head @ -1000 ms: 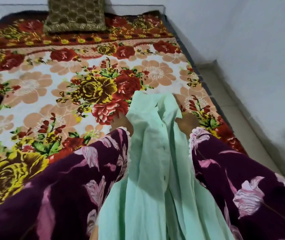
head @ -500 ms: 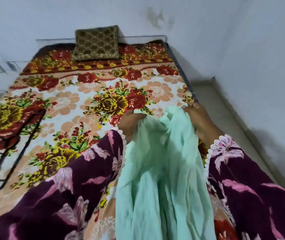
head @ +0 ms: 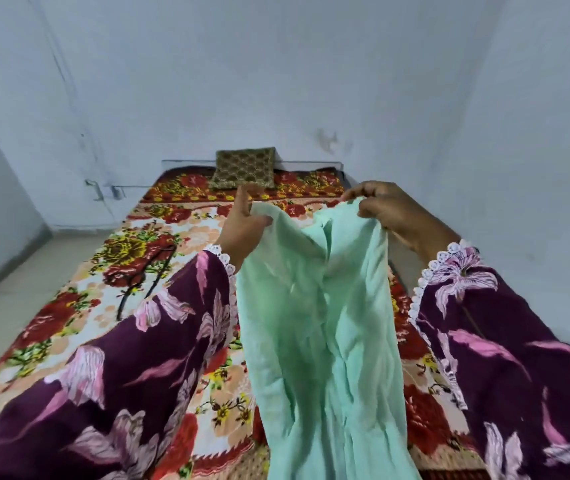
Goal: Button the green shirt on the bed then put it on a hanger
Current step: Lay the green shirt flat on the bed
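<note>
Pale blue-white walls close in a bed spread with a red, yellow and peach floral sheet, its far end against the back wall. An olive patterned pillow rests at the middle of that far edge. A dark hanger lies on the sheet toward the bed's left edge, partly hidden by the left sleeve, which is purple with pink flowers and white lace trim. The green shirt is held up above the middle of the bed and hangs down toward the near edge in loose folds. The left hand pinches its top left edge, and the right hand grips the top right edge with curled fingers.
</note>
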